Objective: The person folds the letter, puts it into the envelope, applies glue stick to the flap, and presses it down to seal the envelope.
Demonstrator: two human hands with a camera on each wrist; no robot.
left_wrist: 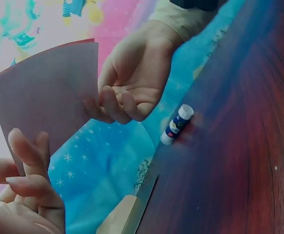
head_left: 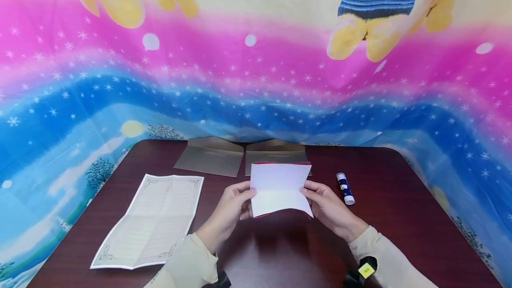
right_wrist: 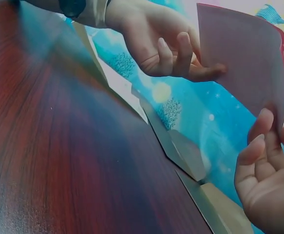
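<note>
A folded card (head_left: 280,190), white on the side facing me with red showing along its edges, is held up over the table between both hands. My left hand (head_left: 230,208) pinches its left edge, thumb on the white face and fingers behind. At the opposite edge my right hand (head_left: 330,208) pinches it the same way. A crease runs across the middle of the white face. In the left wrist view the back of the card (left_wrist: 49,92) looks plain and shaded. The right wrist view shows the card (right_wrist: 244,58) bowed, with a red layer at its edge.
A creased cream sheet with a decorative border (head_left: 150,223) lies at the left. Two brown envelopes with raised flaps, one left (head_left: 212,159) and one right (head_left: 276,154), lie at the back. A glue stick (head_left: 345,188) lies on the right. A printed cloth (head_left: 240,70) hangs behind the table.
</note>
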